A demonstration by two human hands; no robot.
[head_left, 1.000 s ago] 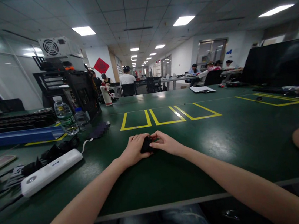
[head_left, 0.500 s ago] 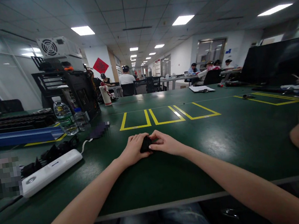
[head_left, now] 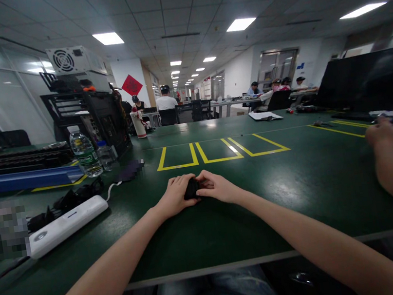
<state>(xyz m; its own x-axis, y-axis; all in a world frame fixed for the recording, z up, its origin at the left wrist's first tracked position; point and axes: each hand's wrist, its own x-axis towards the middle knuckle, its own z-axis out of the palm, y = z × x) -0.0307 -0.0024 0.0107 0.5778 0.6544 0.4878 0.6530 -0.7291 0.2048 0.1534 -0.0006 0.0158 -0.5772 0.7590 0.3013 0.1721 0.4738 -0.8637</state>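
A small black object (head_left: 190, 189) rests on the green tabletop (head_left: 210, 239) in front of me, mostly covered by my fingers, so its kind cannot be made out. My left hand (head_left: 176, 196) curls round its left side, thumb low and fingers over the top. From the other side my right hand (head_left: 214, 186) grips its right edge between thumb and bent fingers. Just beyond both hands, yellow tape outlines (head_left: 218, 160) mark the tabletop.
At left lie a white power strip (head_left: 70, 225), a water bottle (head_left: 85, 152) and an open black computer case (head_left: 104, 122). A white cup (head_left: 138, 123) and a clipboard (head_left: 264, 116) stand farther back. On the right, a co-worker's hands (head_left: 383, 137) handle something near a dark monitor (head_left: 371, 79).
My hands and the black object stay almost in place. At right, the co-worker's nearer hand has moved forward, up to the items by the monitor.
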